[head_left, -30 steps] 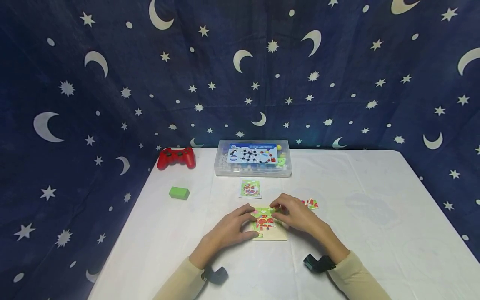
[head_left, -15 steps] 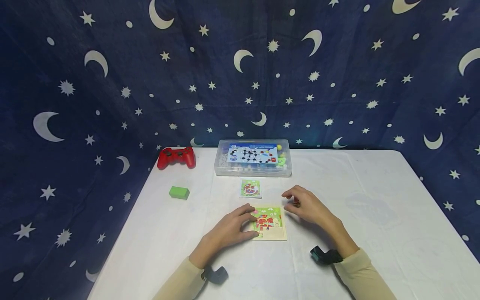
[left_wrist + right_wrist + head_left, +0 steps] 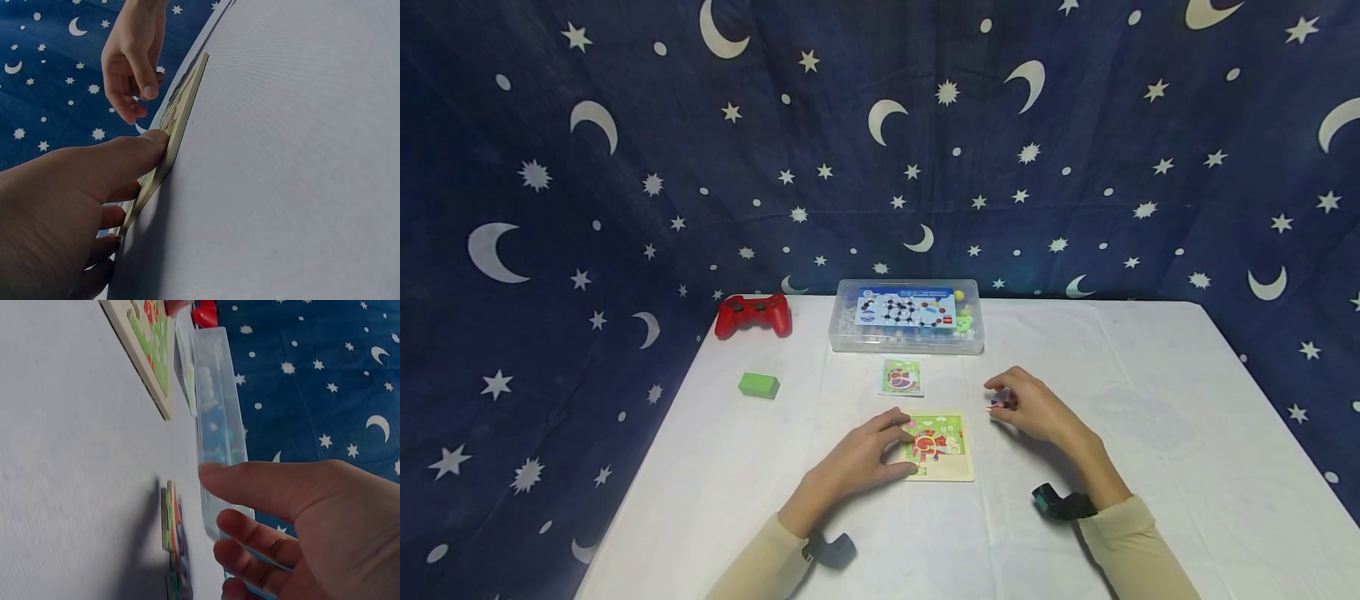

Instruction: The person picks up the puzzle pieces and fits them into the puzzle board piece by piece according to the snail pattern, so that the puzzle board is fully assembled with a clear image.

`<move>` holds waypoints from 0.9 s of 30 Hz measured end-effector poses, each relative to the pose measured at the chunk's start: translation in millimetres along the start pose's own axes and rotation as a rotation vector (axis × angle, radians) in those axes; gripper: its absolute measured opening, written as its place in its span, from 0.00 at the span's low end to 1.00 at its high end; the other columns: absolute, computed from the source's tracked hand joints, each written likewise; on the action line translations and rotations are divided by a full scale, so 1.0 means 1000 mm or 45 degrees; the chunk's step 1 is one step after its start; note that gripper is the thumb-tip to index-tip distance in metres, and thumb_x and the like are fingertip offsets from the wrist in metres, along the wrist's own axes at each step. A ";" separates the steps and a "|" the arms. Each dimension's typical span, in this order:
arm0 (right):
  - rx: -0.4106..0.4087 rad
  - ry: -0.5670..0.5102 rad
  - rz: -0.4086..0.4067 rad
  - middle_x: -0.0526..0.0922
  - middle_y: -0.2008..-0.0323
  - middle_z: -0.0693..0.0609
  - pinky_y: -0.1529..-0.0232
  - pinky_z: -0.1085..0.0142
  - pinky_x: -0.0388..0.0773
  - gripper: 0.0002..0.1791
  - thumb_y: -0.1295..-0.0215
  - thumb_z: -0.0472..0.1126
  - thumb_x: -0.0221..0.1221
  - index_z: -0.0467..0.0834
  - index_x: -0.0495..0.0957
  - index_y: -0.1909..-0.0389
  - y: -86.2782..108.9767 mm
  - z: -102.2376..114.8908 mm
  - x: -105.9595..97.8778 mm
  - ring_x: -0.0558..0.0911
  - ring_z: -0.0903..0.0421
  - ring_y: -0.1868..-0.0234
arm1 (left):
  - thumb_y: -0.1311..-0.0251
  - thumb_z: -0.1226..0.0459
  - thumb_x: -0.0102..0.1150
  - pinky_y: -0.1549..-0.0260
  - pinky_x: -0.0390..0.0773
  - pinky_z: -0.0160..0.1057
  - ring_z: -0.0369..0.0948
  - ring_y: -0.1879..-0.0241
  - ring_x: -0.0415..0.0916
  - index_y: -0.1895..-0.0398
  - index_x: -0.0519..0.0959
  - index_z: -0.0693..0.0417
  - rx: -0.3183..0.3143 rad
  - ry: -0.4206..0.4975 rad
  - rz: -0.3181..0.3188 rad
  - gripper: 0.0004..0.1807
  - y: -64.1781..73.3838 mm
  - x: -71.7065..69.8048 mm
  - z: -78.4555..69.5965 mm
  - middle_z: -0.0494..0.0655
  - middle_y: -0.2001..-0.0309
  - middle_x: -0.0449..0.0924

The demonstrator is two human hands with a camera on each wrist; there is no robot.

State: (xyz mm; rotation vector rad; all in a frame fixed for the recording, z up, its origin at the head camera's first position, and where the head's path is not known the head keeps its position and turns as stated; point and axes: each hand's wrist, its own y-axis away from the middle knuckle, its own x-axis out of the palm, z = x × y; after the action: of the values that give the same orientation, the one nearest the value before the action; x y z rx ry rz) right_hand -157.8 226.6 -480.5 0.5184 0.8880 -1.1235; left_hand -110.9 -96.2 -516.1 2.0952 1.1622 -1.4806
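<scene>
A small wooden jigsaw puzzle board [image 3: 956,470], part filled with red and green picture pieces, lies flat on the white table. My left hand [image 3: 871,455] holds it at its left side, thumb over the near edge and fingers at the far left; the left wrist view shows the thumb [image 3: 147,145] pressing on the board's rim. Right of the board, my right hand [image 3: 1039,412] hovers with thumb and fingers apart. Loose puzzle pieces [image 3: 170,520] lie below its fingers in the right wrist view, partly hidden by the hand in the head view.
Behind the board lies a picture card [image 3: 901,378] with a similar design. Farther back is a clear plastic box [image 3: 906,337] of molecule model parts. A red game controller [image 3: 752,317] and a green block [image 3: 758,386] sit at the left.
My right hand has moved away from the board, rightward to the loose pieces. The left hand stays at the board's left side.
</scene>
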 end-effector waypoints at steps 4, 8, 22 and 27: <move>0.040 0.024 0.033 0.79 0.57 0.45 0.65 0.67 0.73 0.21 0.44 0.36 0.71 0.38 0.81 0.48 0.001 -0.005 -0.003 0.74 0.57 0.64 | 0.43 0.44 0.69 0.31 0.72 0.40 0.42 0.31 0.70 0.48 0.84 0.45 0.001 -0.003 0.008 0.24 0.000 0.000 0.001 0.44 0.35 0.75; 0.073 0.052 0.044 0.78 0.58 0.46 0.64 0.66 0.71 0.22 0.45 0.36 0.70 0.38 0.81 0.48 0.003 -0.010 -0.004 0.73 0.56 0.64 | 0.43 0.44 0.68 0.31 0.71 0.39 0.41 0.30 0.70 0.48 0.84 0.45 -0.012 0.000 0.018 0.24 0.000 0.001 0.001 0.43 0.34 0.74; 0.111 0.095 0.104 0.80 0.63 0.48 0.58 0.59 0.73 0.19 0.43 0.34 0.69 0.36 0.82 0.51 0.001 -0.013 -0.003 0.74 0.53 0.62 | 0.43 0.45 0.69 0.32 0.73 0.40 0.43 0.31 0.71 0.49 0.84 0.45 0.022 -0.024 -0.025 0.23 0.000 0.002 0.001 0.44 0.36 0.75; 0.100 0.089 0.104 0.81 0.64 0.48 0.59 0.58 0.73 0.17 0.43 0.34 0.68 0.36 0.82 0.52 0.001 -0.014 -0.003 0.74 0.54 0.63 | 0.43 0.45 0.69 0.32 0.73 0.40 0.42 0.30 0.70 0.49 0.84 0.45 0.004 -0.010 -0.012 0.23 0.000 0.002 0.001 0.44 0.35 0.75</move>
State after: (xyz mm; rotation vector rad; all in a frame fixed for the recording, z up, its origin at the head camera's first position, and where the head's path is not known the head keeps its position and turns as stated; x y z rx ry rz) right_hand -162.5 238.7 -486.2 0.6563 0.8776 -1.0739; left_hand -111.2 -96.0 -517.8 2.0867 1.1693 -1.4949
